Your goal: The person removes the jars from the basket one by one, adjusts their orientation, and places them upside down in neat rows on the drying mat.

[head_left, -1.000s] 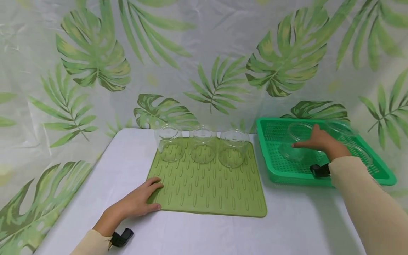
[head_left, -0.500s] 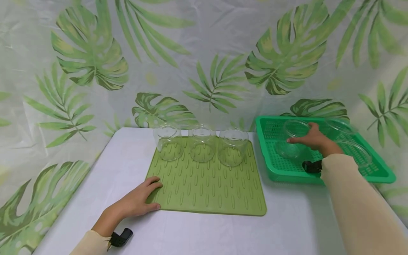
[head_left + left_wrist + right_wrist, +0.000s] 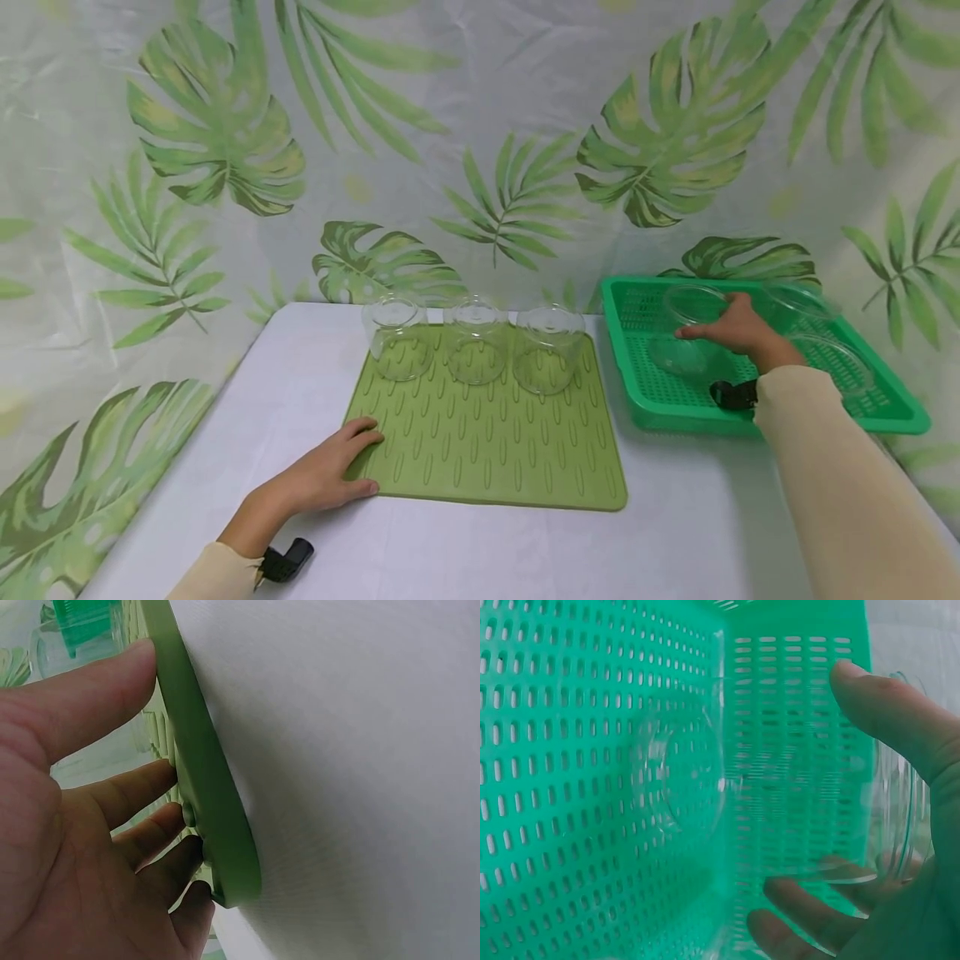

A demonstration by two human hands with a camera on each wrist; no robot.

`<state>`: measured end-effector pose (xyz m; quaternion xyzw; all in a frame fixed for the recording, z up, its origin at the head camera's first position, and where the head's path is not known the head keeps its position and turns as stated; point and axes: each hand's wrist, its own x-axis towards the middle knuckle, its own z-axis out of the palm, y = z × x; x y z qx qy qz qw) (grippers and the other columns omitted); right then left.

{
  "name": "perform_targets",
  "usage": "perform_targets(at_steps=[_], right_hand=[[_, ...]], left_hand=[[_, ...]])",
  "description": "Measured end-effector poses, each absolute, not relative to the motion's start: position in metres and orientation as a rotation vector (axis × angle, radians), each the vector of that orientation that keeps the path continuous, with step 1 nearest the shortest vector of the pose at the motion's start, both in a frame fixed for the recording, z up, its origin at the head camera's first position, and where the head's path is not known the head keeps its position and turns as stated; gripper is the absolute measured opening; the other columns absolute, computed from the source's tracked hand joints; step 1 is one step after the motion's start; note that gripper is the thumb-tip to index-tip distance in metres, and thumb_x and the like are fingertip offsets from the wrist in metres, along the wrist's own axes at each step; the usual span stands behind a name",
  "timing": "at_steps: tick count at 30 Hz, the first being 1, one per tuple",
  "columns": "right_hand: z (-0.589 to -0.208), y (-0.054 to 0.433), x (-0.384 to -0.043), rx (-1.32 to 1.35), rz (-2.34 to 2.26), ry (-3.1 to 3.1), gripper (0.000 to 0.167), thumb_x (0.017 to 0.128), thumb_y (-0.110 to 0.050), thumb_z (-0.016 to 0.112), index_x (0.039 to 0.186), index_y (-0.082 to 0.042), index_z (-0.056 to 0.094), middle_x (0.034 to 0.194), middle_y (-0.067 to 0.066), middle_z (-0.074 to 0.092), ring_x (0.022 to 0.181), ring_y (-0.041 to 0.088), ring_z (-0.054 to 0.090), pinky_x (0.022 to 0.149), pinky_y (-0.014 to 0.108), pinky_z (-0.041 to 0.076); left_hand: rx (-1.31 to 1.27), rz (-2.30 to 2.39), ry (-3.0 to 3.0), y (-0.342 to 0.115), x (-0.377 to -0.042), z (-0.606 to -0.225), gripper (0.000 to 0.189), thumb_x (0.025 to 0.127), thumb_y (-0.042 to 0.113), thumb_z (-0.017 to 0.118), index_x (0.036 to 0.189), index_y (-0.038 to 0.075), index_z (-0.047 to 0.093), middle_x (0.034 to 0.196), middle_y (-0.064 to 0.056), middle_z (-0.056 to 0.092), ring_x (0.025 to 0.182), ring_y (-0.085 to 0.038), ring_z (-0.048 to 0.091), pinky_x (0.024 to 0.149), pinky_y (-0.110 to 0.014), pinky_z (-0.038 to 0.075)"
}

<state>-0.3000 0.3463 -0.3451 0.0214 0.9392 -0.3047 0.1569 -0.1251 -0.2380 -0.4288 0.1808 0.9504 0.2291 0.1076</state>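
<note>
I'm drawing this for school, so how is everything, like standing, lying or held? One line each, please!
Mat: lying flat.
Left jar, middle jar, right jar: standing in a row on the mat.
Basket: upright, open on top.
Held jar: roughly upright in the basket; can't tell if lifted.
Back basket jar, front basket jar: partly hidden.
Left hand: resting on the mat's edge.
Right hand: fingers around the held jar.

Plain cream sleeves (image 3: pixel 847 475), small black wrist cameras (image 3: pixel 287 560), bare fingers (image 3: pixel 150 832)
</note>
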Motion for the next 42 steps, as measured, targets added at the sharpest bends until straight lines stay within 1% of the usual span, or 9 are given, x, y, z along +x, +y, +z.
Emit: perform_targets(at_steps=[4,9,19,24,28,34,37,42], right_hand=[[-0.343,0.346,-0.302,0.061,-0.870,2.691,0.124,0.090,-0.053,0.066,0.147,0.012,-0.024,0.149,0.050,0.008,0.136,0.063,0.021,0.105,0.071,0.034],[-0.334,0.344,-0.302,0.025,-0.864,2.716,0.126,0.089,-0.055,0.066,0.149,0.010,-0.022,0.151,0.048,0.012,0.135,0.063,0.025,0.103,0.071,0.036],[-0.292,0.328,-0.294,-0.074,-0.802,2.885,0.124,0.086,-0.057,0.069,0.155,0.001,-0.017,0.151,0.042,0.022,0.127,0.060,0.037,0.094,0.071,0.040],[-0.276,0.320,-0.285,-0.117,-0.804,2.949,0.126,0.084,-0.056,0.072,0.156,-0.004,-0.016,0.155,0.037,0.021,0.127,0.059,0.037,0.093,0.070,0.040],[-0.268,0.317,-0.280,-0.167,-0.825,2.986,0.127,0.082,-0.054,0.075,0.157,-0.005,-0.014,0.155,0.037,0.021,0.129,0.059,0.035,0.095,0.071,0.038],[-0.261,0.311,-0.271,-0.208,-0.774,3.031,0.127,0.081,-0.052,0.077,0.158,-0.005,-0.012,0.154,0.040,0.020,0.130,0.059,0.033,0.093,0.072,0.038],[-0.258,0.307,-0.265,-0.231,-0.761,3.045,0.127,0.081,-0.051,0.078,0.158,-0.007,-0.012,0.156,0.036,0.021,0.131,0.059,0.033,0.093,0.072,0.038],[-0.252,0.297,-0.252,-0.308,-0.767,3.085,0.126,0.079,-0.046,0.082,0.159,-0.009,-0.008,0.158,0.027,0.028,0.130,0.056,0.036,0.093,0.071,0.037]], left_hand=[[0.519,0.674,2.793,-0.237,-0.125,-0.428,0.065,0.086,0.031,0.077,0.140,0.004,0.052,0.154,-0.018,0.038,0.141,-0.043,0.040,0.110,-0.058,0.041],[0.523,0.671,2.794,-0.237,-0.125,-0.428,0.065,0.085,0.030,0.077,0.139,0.004,0.052,0.154,-0.018,0.039,0.141,-0.043,0.041,0.110,-0.058,0.042],[0.507,0.676,2.784,-0.237,-0.125,-0.427,0.066,0.085,0.032,0.077,0.140,0.004,0.052,0.154,-0.018,0.038,0.141,-0.043,0.041,0.110,-0.058,0.041],[0.514,0.677,2.782,-0.236,-0.124,-0.426,0.065,0.085,0.032,0.077,0.139,0.005,0.052,0.154,-0.017,0.038,0.141,-0.042,0.041,0.109,-0.058,0.042],[0.522,0.673,2.787,-0.236,-0.124,-0.427,0.065,0.085,0.032,0.077,0.139,0.005,0.053,0.153,-0.017,0.039,0.141,-0.042,0.041,0.108,-0.058,0.042],[0.524,0.671,2.789,-0.237,-0.125,-0.429,0.065,0.085,0.033,0.076,0.139,0.005,0.053,0.154,-0.017,0.039,0.141,-0.042,0.042,0.108,-0.057,0.043],[0.527,0.668,2.791,-0.237,-0.125,-0.429,0.065,0.085,0.033,0.076,0.140,0.005,0.052,0.154,-0.017,0.039,0.141,-0.042,0.042,0.107,-0.057,0.043],[0.531,0.665,2.800,-0.238,-0.125,-0.430,0.065,0.085,0.032,0.077,0.139,0.005,0.052,0.153,-0.017,0.039,0.140,-0.042,0.042,0.107,-0.057,0.044]])
